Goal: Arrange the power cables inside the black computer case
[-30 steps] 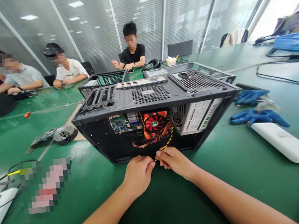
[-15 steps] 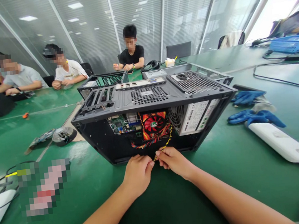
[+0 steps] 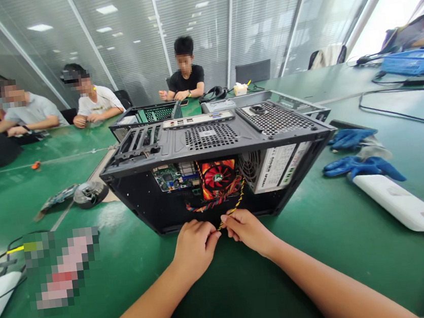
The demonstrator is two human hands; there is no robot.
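A black computer case [image 3: 211, 151] lies in front of me with its side open towards me. Inside it are a motherboard [image 3: 169, 178], a red CPU fan [image 3: 218, 177] and a power supply [image 3: 277, 169]. A twisted yellow-and-black cable [image 3: 242, 192] runs out of the power supply area down to my hands. My left hand [image 3: 196, 245] is closed on its lower end, the fingertips partly hidden. Close beside it, my right hand [image 3: 248, 232] pinches the same cable between thumb and fingers. A bundle of coloured wires [image 3: 211, 203] hangs below the fan.
Blue gloves [image 3: 364, 168] and a white power strip [image 3: 404, 202] lie on the right. On the left are a CPU cooler [image 3: 90, 193], a circuit board [image 3: 55, 198] and another white strip [image 3: 0, 298]. More cases stand behind mine; several people sit across the green table [image 3: 135, 290].
Almost nothing differs. Both hands keep their hold on the cable in nearly the same place, and the view has shifted very slightly.
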